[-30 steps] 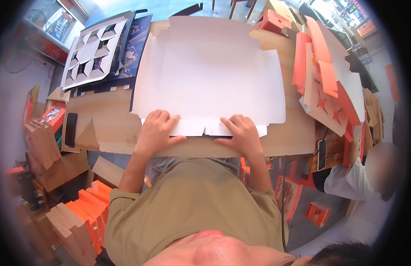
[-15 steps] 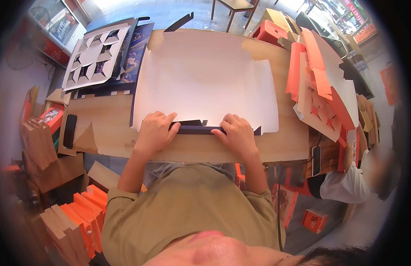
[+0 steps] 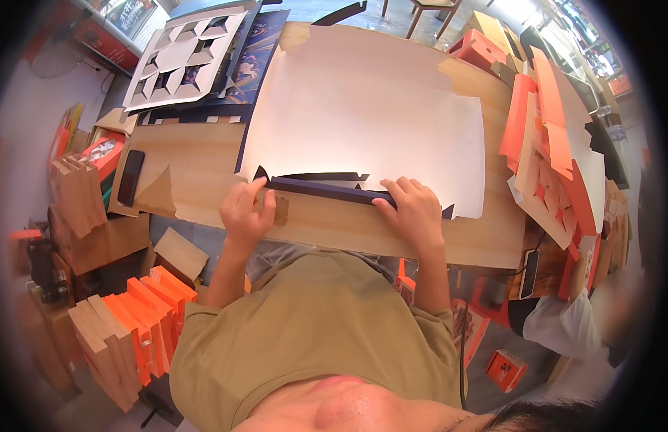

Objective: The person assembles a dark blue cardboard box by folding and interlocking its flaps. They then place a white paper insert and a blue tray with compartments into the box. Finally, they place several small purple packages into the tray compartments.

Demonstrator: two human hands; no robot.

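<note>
A large cardboard box blank, white on the inside and dark blue outside, lies flat before me. Its near edge is folded up into a narrow dark blue wall, with slim dark flaps along it. At the wall's left end, my left hand has its index fingertip against a small dark corner tab, thumb apart from the fingers. My right hand pinches the wall near its right end, thumb on the near side and fingers over the white side.
Die-cut white inserts lie on dark printed cardboard at the far left. A black phone rests near the table's left edge. Orange cardboard pieces are piled at right. Beyond the right table edge, another person's white sleeve shows.
My left hand has left the folded wall's middle for the corner tab at its left end. My right hand stays on the wall. The whole view has tilted slightly.
</note>
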